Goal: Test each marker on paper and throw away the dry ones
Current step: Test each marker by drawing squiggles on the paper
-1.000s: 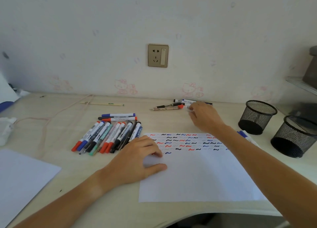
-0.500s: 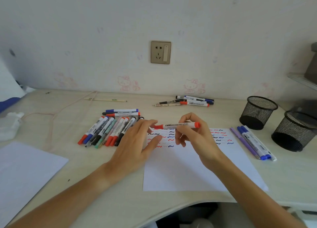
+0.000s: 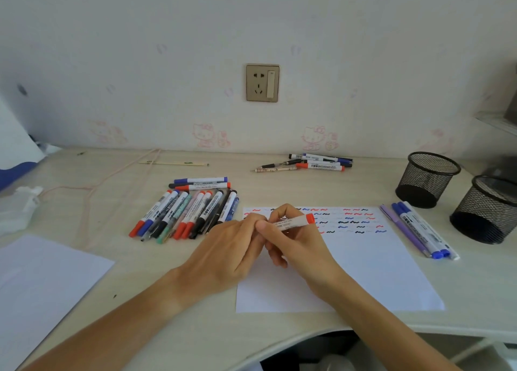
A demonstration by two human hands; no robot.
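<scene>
A white marker with a red end (image 3: 293, 222) is held level just above the test paper (image 3: 377, 273), whose top rows carry red, blue and black squiggles. My right hand (image 3: 296, 245) grips the marker's barrel, red end pointing right. My left hand (image 3: 232, 247) pinches its left end, which is hidden behind the fingers. A fan of several markers (image 3: 190, 214) lies left of the paper. A smaller group (image 3: 316, 163) lies near the wall. Blue and purple pens (image 3: 419, 231) lie along the paper's right edge.
Two black mesh cups (image 3: 428, 179) (image 3: 489, 208) stand at the right. A blank sheet (image 3: 42, 281) lies at the front left, with a crumpled tissue (image 3: 19, 205) and a pink cord (image 3: 92, 186) behind it. The desk's curved front edge runs below my wrists.
My right hand took a red marker from the back group and brought it over the paper. My left hand lifted off the paper and now pinches the marker's left end.
</scene>
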